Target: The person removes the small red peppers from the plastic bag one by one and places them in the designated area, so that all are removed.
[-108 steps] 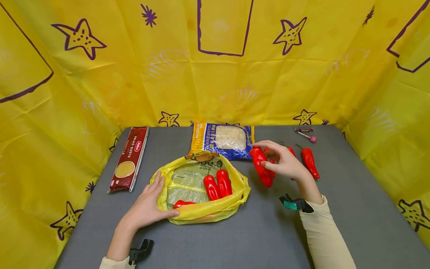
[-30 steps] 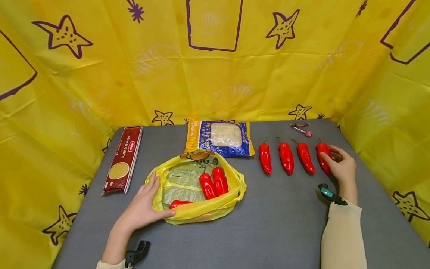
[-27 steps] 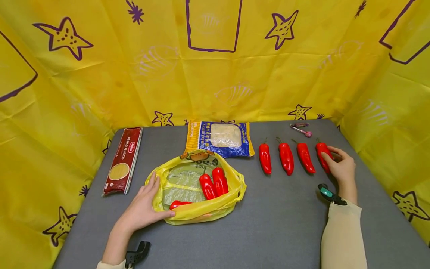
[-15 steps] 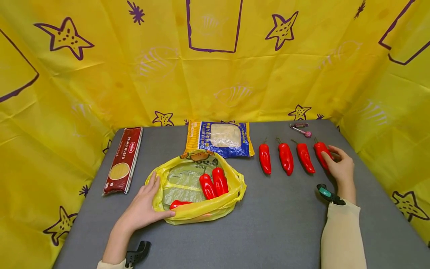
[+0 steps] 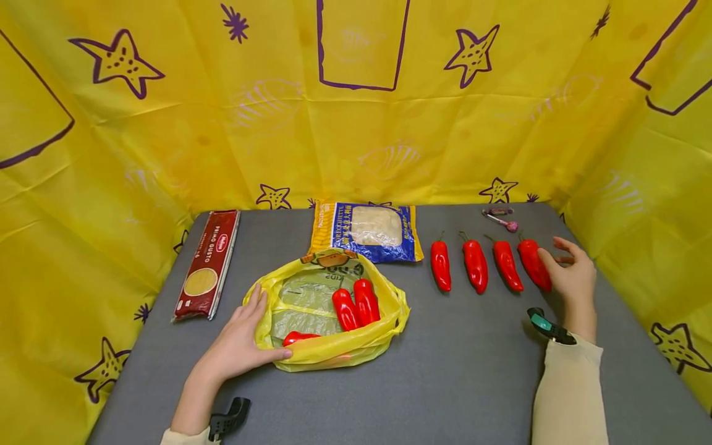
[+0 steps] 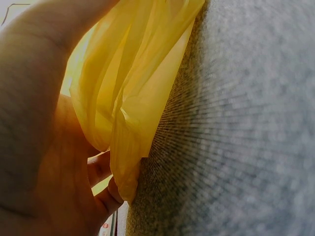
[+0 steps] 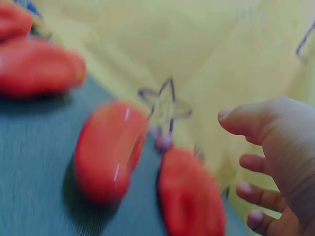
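Note:
My left hand (image 5: 241,340) spreads around the left side of a yellow plastic bag (image 5: 334,352), thumb along its front rim and fingers against its outside. In the left wrist view, bag folds (image 6: 133,98) lie between thumb and fingers. Inside the bag are two upright-leaning red peppers (image 5: 356,306) and a third (image 5: 300,337) at the front, partly hidden. To the right, several glossy red peppers stand in a row, the rightmost pepper (image 5: 534,262) just left of my right hand (image 5: 573,272). That hand's fingers are loose and apart from it, with nothing between them in the right wrist view.
A blue and yellow pasta packet (image 5: 375,232) lies behind the bag. At the left lies a long red spaghetti packet (image 5: 207,266). A lollipop (image 5: 510,225) and a small wrapped sweet (image 5: 500,211) lie at the back right. Yellow patterned cloth (image 5: 356,142) surrounds the grey table (image 5: 445,383).
My right hand held a pepper near the bag, then set it at the row's right end. It has now let go and drawn slightly right. My left hand has stayed at the bag.

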`<action>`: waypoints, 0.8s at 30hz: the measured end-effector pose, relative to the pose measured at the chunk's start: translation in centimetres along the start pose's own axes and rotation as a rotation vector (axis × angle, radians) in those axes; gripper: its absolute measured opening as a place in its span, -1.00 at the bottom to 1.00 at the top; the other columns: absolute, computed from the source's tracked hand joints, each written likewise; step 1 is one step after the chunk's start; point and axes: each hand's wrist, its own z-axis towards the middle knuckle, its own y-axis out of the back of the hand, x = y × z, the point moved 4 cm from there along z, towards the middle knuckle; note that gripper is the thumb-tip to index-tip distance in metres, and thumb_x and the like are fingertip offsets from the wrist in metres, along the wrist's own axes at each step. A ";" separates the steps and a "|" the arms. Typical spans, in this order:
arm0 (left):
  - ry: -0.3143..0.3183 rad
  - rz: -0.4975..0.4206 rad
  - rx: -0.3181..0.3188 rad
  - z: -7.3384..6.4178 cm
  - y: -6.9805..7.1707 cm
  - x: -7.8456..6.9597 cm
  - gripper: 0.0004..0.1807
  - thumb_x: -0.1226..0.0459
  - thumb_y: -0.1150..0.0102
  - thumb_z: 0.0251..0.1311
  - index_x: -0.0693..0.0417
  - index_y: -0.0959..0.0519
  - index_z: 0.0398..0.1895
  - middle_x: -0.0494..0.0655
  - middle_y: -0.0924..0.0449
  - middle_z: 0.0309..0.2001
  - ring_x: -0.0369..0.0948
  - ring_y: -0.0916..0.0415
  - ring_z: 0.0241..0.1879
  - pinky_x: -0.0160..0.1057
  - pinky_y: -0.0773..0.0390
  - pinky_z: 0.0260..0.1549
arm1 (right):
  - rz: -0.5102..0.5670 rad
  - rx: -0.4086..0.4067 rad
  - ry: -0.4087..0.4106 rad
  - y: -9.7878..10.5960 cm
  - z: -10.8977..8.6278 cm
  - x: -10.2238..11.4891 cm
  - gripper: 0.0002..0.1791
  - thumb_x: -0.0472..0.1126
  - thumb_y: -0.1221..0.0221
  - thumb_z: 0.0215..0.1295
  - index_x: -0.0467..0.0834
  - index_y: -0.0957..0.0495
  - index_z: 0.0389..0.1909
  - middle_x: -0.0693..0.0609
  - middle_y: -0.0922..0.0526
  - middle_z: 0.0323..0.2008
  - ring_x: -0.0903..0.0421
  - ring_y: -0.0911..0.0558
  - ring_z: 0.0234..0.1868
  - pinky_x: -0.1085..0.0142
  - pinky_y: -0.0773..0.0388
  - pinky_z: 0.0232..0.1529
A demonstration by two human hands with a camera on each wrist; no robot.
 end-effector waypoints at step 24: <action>0.017 -0.008 0.006 0.0 0.0 0.0 0.53 -0.45 -0.51 -0.11 0.34 0.00 0.68 0.17 0.30 0.74 0.36 -0.06 0.53 0.52 -0.27 0.31 | 0.275 0.133 0.595 -2.5 -4.9 14.9 -0.35 -0.48 -0.37 0.31 -0.21 -0.52 0.43 0.45 -0.57 0.14 0.45 -0.63 -0.26 0.62 -0.49 -0.24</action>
